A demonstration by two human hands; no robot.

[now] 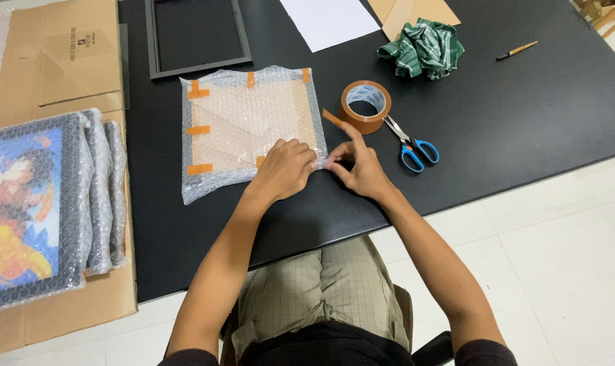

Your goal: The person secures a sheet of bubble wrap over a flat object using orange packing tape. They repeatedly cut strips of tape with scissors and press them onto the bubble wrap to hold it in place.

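The left hand (285, 169) lay knuckles-up on the lower right corner of the bubble-wrapped flat package (250, 132), its fingers curled together and pressing the wrap down at the edge. The right hand (357, 166) met it just beside that corner, thumb and forefinger pinching a short strip of brown tape (332, 119) that rose from the fingertips up toward the tape roll (366, 106). The package rested on the black table (511, 102), directly under and beyond the left fingers, with orange-brown tape pieces already stuck along its left, top and bottom edges.

Just past the right fingertips stood the tape roll, and blue-handled scissors (410, 145) lay to their right, near but not touching the hand. Farther beyond were a crumpled green striped cloth (423, 49), a white sheet of paper (329, 20) and a small brush (517, 50), all well apart from the fingers. An empty dark picture frame (197, 37) lay beyond the package. Far to the left of the left hand, bubble-wrapped colourful pictures (33, 210) were stacked on flattened cardboard (56, 61). Nothing lay between the hands and the package
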